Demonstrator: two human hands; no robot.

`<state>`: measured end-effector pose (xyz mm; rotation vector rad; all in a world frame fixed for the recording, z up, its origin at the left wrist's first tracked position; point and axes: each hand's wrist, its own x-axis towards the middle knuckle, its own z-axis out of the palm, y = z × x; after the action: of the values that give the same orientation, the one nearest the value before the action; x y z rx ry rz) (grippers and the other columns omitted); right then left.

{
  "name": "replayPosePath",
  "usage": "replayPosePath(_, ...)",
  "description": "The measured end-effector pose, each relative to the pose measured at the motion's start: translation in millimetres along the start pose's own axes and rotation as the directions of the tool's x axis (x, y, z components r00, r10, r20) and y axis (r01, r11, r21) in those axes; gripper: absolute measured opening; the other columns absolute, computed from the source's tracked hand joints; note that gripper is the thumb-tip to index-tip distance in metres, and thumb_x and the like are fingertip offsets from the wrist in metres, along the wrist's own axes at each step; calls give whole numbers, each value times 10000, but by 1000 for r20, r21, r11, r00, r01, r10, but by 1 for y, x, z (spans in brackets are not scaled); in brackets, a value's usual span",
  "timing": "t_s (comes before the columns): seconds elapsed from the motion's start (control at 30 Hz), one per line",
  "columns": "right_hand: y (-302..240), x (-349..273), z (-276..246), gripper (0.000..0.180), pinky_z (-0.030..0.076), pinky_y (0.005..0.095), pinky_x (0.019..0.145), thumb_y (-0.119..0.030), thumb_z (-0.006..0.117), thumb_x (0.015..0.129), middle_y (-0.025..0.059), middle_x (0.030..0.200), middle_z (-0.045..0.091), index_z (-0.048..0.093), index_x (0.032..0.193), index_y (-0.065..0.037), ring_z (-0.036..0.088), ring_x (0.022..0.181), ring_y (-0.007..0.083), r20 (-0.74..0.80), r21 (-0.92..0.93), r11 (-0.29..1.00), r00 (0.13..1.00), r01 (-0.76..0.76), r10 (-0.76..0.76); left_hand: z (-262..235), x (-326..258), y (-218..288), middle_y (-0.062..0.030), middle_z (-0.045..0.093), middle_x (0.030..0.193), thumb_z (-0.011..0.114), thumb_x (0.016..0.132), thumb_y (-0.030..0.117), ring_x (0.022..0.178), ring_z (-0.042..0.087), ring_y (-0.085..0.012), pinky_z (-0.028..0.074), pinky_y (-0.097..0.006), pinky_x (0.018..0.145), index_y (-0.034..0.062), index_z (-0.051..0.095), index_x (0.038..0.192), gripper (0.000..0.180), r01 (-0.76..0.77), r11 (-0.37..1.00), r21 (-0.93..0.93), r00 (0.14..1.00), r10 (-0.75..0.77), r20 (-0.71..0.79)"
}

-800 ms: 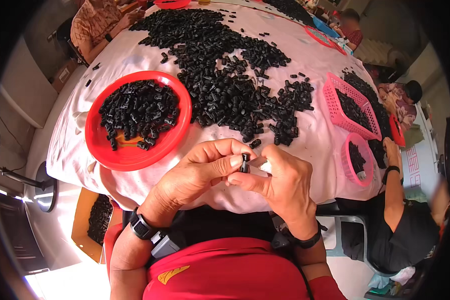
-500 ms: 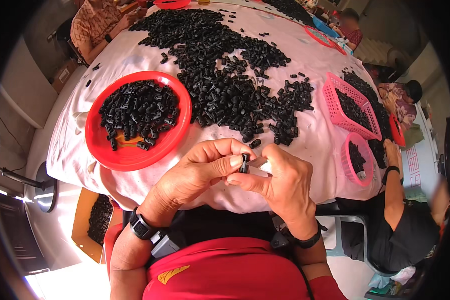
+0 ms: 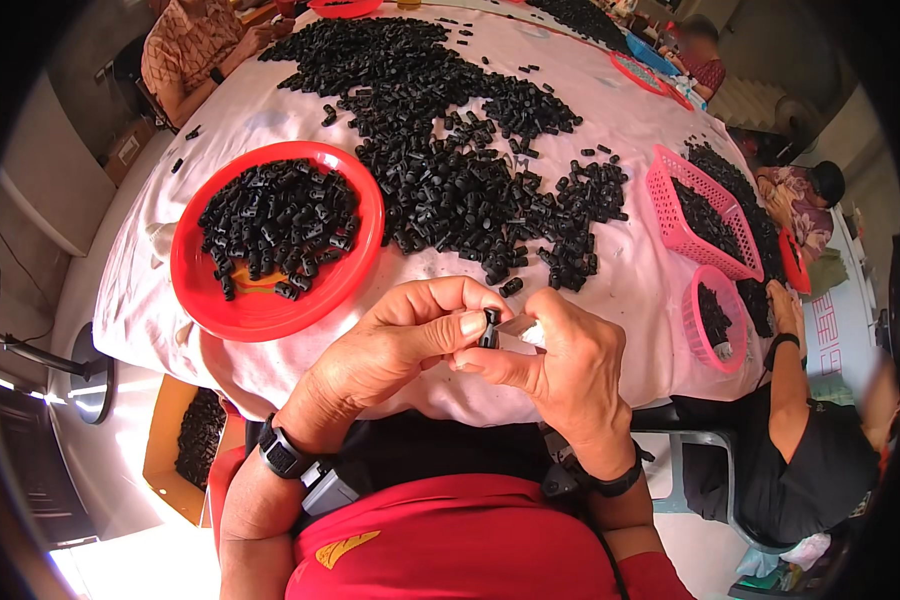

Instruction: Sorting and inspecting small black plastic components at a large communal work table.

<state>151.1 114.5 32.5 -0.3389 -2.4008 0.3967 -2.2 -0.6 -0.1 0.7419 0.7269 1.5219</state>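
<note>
My left hand (image 3: 410, 325) pinches a small black plastic piece (image 3: 489, 330) between thumb and fingertips, just above the near edge of the table. Close against it, my right hand (image 3: 580, 350) is closed round a small tool with a white part (image 3: 534, 334); a thin flat section of it, perhaps a blade, points at the piece. Most of this tool is hidden by my fingers. Beyond my hands spreads a large heap of similar black pieces (image 3: 450, 185). To the left, a red plastic plate (image 3: 363, 262) carries many more of them.
A pink cloth (image 3: 425, 275) covers the table. On the right are a pink perforated basket (image 3: 660, 215) and a round pink basket (image 3: 692, 325) with black pieces. A co-worker's arm (image 3: 788, 375) reaches in there. A box of pieces (image 3: 165, 440) sits below at left.
Almost nothing differs. The black piece is turned very slightly in my fingertips, while both hands keep their place.
</note>
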Motion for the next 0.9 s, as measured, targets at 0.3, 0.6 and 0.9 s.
replayPosePath(0.3, 2, 0, 2, 583, 463, 351, 471, -581, 772, 704, 102, 599, 580, 537, 723, -48, 600, 513, 275, 5, -36, 999, 1000, 12, -12, 2, 3, -4, 23, 627, 937, 607, 973, 216, 785, 505, -37, 405, -205, 690, 24, 640, 1129, 250, -42, 998, 45, 999, 43, -23)
replayPosePath(0.6, 2, -1, 1, 578, 465, 352, 468, -571, 777, 706, 101, 590, 587, 533, 705, -47, 612, 520, 272, 39, -34, 999, 999, -14, 15, 4, 2, -4, 25, 623, 911, 610, 972, 214, 772, 503, -35, 401, -199, 682, 20, 641, 1122, 248, -28, 1000, 13, 998, 28, -47)
replayPosePath(0.9, 3, -1, 1, 557, 468, 341, 467, -553, 786, 710, 89, 569, 582, 540, 707, -53, 611, 503, 253, 79, -28, 999, 996, -25, 27, 5, 2, -4, 19, 621, 907, 609, 972, 210, 768, 494, -37, 398, -198, 681, 10, 645, 1107, 244, -28, 999, 15, 999, 29, -30)
